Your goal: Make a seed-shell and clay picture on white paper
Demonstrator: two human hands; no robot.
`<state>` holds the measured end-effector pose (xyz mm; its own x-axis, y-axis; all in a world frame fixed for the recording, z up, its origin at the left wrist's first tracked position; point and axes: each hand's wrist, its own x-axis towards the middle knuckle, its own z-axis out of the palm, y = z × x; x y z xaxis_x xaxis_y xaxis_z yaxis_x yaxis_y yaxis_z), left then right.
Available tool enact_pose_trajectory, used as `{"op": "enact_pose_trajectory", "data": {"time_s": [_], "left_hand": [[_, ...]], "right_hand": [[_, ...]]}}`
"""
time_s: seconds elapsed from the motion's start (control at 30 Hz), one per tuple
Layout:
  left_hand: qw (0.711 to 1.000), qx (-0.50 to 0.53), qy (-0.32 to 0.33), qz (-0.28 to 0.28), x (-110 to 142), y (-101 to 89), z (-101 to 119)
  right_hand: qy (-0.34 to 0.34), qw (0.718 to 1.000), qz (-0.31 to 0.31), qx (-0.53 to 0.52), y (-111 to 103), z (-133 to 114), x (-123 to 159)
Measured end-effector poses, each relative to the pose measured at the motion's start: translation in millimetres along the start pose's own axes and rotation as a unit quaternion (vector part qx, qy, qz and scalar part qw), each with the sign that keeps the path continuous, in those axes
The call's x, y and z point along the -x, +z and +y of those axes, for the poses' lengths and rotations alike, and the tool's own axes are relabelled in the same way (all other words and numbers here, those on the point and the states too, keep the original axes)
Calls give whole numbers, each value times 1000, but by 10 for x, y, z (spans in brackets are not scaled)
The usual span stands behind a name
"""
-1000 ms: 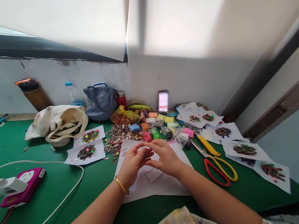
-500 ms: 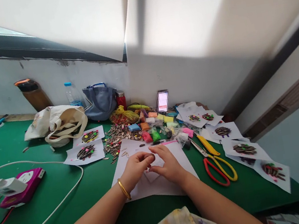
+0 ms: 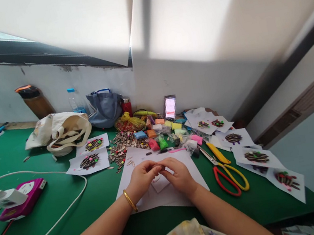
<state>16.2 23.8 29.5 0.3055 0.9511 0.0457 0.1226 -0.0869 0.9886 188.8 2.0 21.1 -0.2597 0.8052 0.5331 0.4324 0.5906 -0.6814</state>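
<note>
- Left hand (image 3: pixel 143 178) and right hand (image 3: pixel 179 176) close together in front of the body, fingertips meeting, thumbs and fingers narrowed; can't tell what, if anything, is pinched between.
- Gold bracelet (image 3: pixel 130 201) on left wrist.
- Large white sheet (image 3: pixel 137 155) directly under both hands, on green surface (image 3: pixel 4 159).
- Smaller white paper (image 3: pixel 160 186) on the sheet, just below the fingertips, partly covered by the hands.
- Striped seeds (image 3: pixel 123 143), loose heap, beyond left hand, slightly left; colored beads mixed in.
- Red packet (image 3: pixel 153 145) and green packet (image 3: pixel 163 143) beyond fingertips, more colored packets behind.
- Scissors (image 3: pixel 226 174), red and yellow handles, right of right hand, blades apart; yellow-handled tool (image 3: pixel 218 152) just beside.
- Seed-covered cards (image 3: pixel 256 157) in overlapping row, farther right of right hand; two more cards (image 3: pixel 90 161) left of left hand, toward the back.
- Purple power strip (image 3: pixel 23 200) with white plug, well left of left hand.
- Lit phone (image 3: pixel 170 107) propped upright, far beyond right hand.
</note>
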Motion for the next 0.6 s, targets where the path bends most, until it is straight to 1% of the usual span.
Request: {"op": "enact_pose_trajectory", "data": {"time_s": [0.13, 0.2, 0.37, 0.47, 0.53, 0.6], "left_hand": [[999, -14, 29, 32, 1, -9, 42], [999, -6, 33, 37, 0, -12, 52], [999, 42, 14, 9, 12, 14, 35], [999, 38, 8, 1, 22, 20, -11], [999, 32, 17, -1, 22, 4, -54], [999, 11, 37, -4, 18, -18, -96]], "right_hand": [[19, 1000, 2, 14, 4, 29, 19], [31, 999, 3, 8, 16, 67, 34], [26, 999, 6, -22, 69, 98, 59], [19, 1000, -13, -10, 79, 64, 60], [31, 999, -14, 1, 69, 54, 60], [50, 999, 3, 4, 53, 62, 62]]}}
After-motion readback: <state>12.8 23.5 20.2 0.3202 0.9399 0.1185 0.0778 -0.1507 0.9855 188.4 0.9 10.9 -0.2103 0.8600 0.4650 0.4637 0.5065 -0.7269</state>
